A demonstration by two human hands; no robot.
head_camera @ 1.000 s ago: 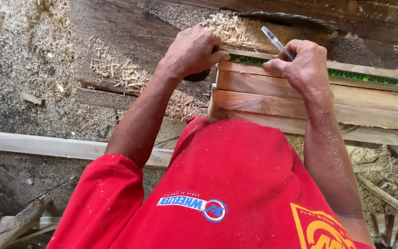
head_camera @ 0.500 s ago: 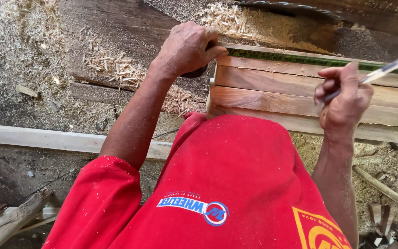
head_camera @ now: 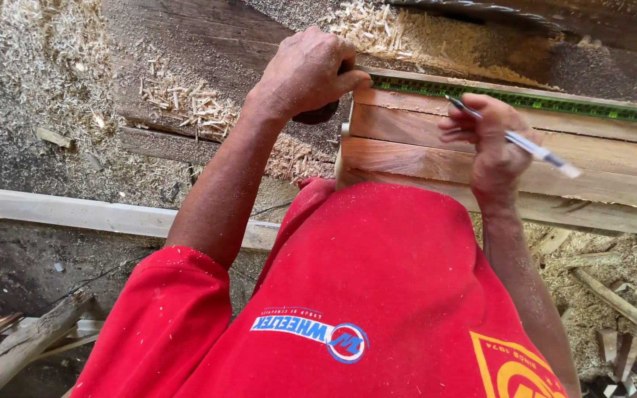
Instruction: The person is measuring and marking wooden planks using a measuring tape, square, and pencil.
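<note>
Marking boards along a tape measure, pen in hand.

Nearest the camera was the red shirt (head_camera: 377, 295). Beyond it the right hand (head_camera: 492, 144) gripped a pen (head_camera: 525, 144), tip near the green tape measure (head_camera: 525, 98), which lay along the far edge of the stacked boards (head_camera: 613, 158). The left hand (head_camera: 305, 70) was clenched over the tape's case at the boards' left end, pinning it. Wood shavings (head_camera: 186, 103) covered the bench behind. The step looked like marking a length; the next stroke would call for a steady tape and the pen tip set at the right graduation. Half a second earlier the pen was raised farther right, pointing away; now it had swung back toward the tape.
</note>
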